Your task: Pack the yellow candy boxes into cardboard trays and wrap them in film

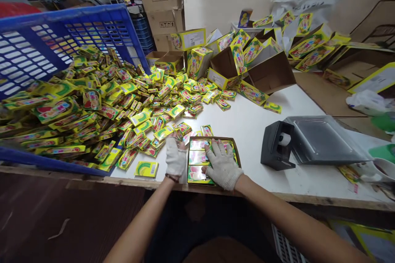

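Observation:
A shallow open carton sits at the table's front edge, with small yellow-green packs laid in rows inside. My right hand, in a white glove with bare fingertips, lies flat on the packs with its fingers spread. Just left of the carton is my left hand, gloved the same way, near the edge of the heap of packs. Its fingers are blurred and partly hidden, so their grip does not show. One loose pack lies flat to its left.
A blue plastic crate on its side spills packs onto the white table. Open printed cartons are piled at the back. A black tape dispenser and a clear grey plastic tray stand at the right, near a white cup.

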The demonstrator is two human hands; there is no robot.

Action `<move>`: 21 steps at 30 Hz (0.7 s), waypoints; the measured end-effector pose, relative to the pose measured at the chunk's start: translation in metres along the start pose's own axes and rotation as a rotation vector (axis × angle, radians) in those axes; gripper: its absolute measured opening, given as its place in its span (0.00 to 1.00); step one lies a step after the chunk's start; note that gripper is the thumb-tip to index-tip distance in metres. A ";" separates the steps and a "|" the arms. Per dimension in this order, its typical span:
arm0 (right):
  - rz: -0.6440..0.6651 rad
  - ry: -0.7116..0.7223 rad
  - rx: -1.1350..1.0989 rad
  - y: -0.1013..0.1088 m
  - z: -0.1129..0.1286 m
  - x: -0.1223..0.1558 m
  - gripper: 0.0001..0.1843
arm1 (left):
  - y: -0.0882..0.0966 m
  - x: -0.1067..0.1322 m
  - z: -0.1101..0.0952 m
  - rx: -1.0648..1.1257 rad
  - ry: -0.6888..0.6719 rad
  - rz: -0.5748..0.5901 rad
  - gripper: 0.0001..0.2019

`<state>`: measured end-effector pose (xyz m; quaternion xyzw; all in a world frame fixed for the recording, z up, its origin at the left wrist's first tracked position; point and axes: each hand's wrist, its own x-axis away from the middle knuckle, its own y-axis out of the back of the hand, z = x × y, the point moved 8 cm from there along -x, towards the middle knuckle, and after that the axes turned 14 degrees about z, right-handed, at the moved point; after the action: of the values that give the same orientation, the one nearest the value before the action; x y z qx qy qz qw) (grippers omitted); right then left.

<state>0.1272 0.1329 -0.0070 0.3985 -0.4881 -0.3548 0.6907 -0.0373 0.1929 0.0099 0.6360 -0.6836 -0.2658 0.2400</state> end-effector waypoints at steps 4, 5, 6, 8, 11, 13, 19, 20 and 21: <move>0.100 0.037 0.015 -0.006 0.015 0.000 0.41 | 0.022 -0.050 0.016 0.116 0.142 -0.081 0.23; 0.123 0.041 0.011 -0.008 0.016 0.000 0.41 | 0.022 -0.058 0.021 0.155 0.171 -0.072 0.24; 0.130 0.044 0.004 -0.008 0.017 0.000 0.42 | 0.022 -0.064 0.026 0.198 0.198 -0.064 0.23; 0.096 0.056 -0.009 -0.007 0.016 0.001 0.42 | 0.024 -0.064 0.038 0.296 0.242 -0.062 0.20; -0.033 0.086 -0.051 -0.003 0.011 0.004 0.40 | 0.030 -0.042 0.052 0.475 0.256 -0.068 0.19; -0.170 0.105 -0.148 0.003 0.006 0.007 0.37 | 0.029 -0.018 0.052 0.597 0.223 -0.039 0.22; -0.340 0.245 -0.923 0.032 0.004 0.008 0.30 | -0.006 0.047 0.006 0.694 0.058 0.118 0.27; -0.314 0.261 -0.997 0.037 0.006 0.006 0.29 | -0.010 0.053 -0.003 0.656 0.035 0.144 0.26; -0.306 0.261 -1.021 0.044 0.006 0.005 0.28 | -0.012 0.058 -0.009 0.606 0.015 0.162 0.25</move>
<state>0.1276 0.1462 0.0356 0.1197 -0.1007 -0.5908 0.7915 -0.0274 0.1343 0.0080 0.6241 -0.7783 -0.0252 0.0651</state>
